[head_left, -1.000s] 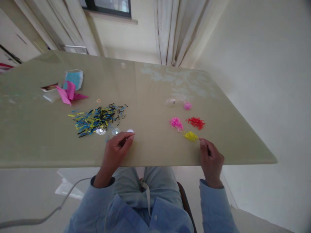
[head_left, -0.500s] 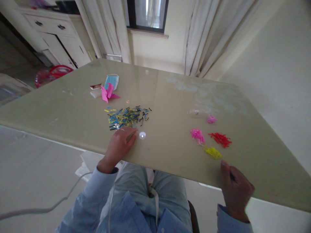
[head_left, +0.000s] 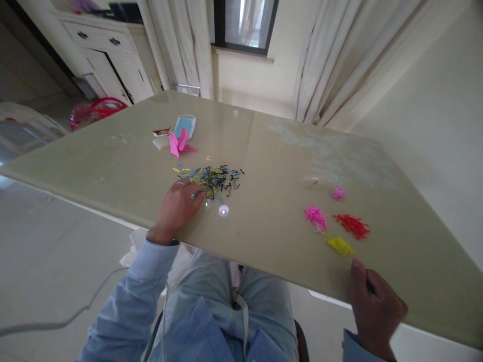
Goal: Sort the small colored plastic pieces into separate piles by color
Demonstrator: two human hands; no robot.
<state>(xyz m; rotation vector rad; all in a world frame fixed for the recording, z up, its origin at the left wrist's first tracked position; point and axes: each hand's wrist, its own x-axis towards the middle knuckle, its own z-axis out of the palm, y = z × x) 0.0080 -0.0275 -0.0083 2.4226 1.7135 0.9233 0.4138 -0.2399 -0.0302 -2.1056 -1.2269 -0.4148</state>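
Note:
My left hand (head_left: 178, 205) reaches into the near left side of a pile of loose small rubber bands (head_left: 215, 177) in black, blue and yellow. Thumb and fingers are apart, and some bands show between them; its other fingertips are hidden. Curled into a fist at the near right edge of the table is my right hand (head_left: 377, 299), thumb uppermost; whatever it may hold is hidden. Just beyond it lie a yellow heap of bands (head_left: 340, 246), a red heap (head_left: 352, 226) and a pink heap (head_left: 316, 218).
A clear plastic bottle (head_left: 315, 179) lies near a pink-purple clump (head_left: 338, 192). A shiny clear disc (head_left: 224, 210) is close to the left hand. Farther left on the table (head_left: 264, 241) are a pink folded paper (head_left: 180, 143) and a blue face mask (head_left: 186, 124).
My left hand has moved forward from the table's front area into the mixed pile, with its fingers parting. The right hand stays a fist. The view has shifted slightly.

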